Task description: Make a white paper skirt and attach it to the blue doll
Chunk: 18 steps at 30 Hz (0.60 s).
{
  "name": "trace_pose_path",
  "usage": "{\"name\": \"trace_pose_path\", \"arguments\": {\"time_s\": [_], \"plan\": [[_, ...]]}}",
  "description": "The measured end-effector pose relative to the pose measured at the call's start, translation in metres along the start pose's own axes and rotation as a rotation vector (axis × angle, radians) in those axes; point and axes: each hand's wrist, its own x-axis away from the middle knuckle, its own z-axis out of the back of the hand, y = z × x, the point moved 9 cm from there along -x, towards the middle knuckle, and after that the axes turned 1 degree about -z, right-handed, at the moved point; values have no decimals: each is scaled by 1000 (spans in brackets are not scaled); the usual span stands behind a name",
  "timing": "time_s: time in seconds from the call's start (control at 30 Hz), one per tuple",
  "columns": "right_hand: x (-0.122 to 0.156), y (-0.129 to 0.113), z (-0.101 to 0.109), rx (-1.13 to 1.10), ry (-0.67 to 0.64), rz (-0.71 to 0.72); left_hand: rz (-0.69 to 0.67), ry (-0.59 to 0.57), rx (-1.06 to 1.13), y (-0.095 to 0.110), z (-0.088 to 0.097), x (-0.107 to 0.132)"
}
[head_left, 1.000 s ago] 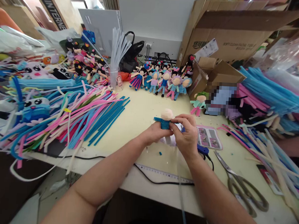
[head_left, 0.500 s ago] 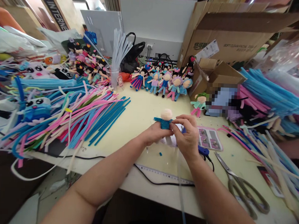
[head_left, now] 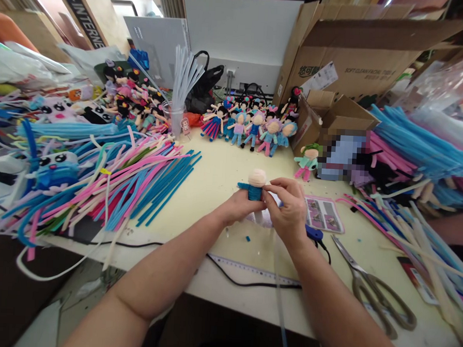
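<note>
Both my hands hold a small pipe-cleaner doll [head_left: 255, 184] above the middle of the cream table [head_left: 215, 178]. The doll has a cream head and a blue body with arms stretched sideways. My left hand [head_left: 240, 207] grips the doll's lower body from the left. My right hand [head_left: 289, 213] pinches the doll's right arm between thumb and fingers. The doll's legs are hidden behind my fingers. A pale blue pipe cleaner [head_left: 279, 295] trails down from my hands over the table's front edge.
Scissors [head_left: 376, 292] lie at the right front, a ruler [head_left: 249, 270] and a black cable [head_left: 226, 274] along the front edge. A heap of coloured pipe cleaners [head_left: 118, 183] fills the left, more [head_left: 419, 152] the right. Finished dolls [head_left: 253, 125] stand before a cardboard box [head_left: 358, 50].
My right fingers have shifted slightly on the doll's arm. The doll and both forearms stay in almost the same place.
</note>
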Motion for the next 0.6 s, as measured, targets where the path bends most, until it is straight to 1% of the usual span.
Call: {"name": "trace_pose_path", "arguments": {"time_s": [0.1, 0.17, 0.23, 0.27, 0.33, 0.4, 0.47, 0.6], "plan": [[-1, -4, 0, -41, -43, 15, 13, 0, 125, 1, 2, 0], [-2, 0, 6, -111, -17, -40, 32, -18, 149, 2, 0, 0], [-2, 12, 9, -194, 10, -150, 52, -46, 130, 2, -2, 1], [-2, 21, 7, -249, 5, -223, 59, -58, 117, 2, -3, 1], [3, 40, -3, -388, -39, -387, 60, -72, 91, 1, -5, 1], [8, 52, -16, -538, -84, -524, 50, -80, 77, 1, -6, 1], [12, 57, -25, -657, -99, -608, 48, -92, 71, -1, -7, 1], [14, 53, -35, -821, -114, -695, 57, -96, 57, -4, -8, 2]]}}
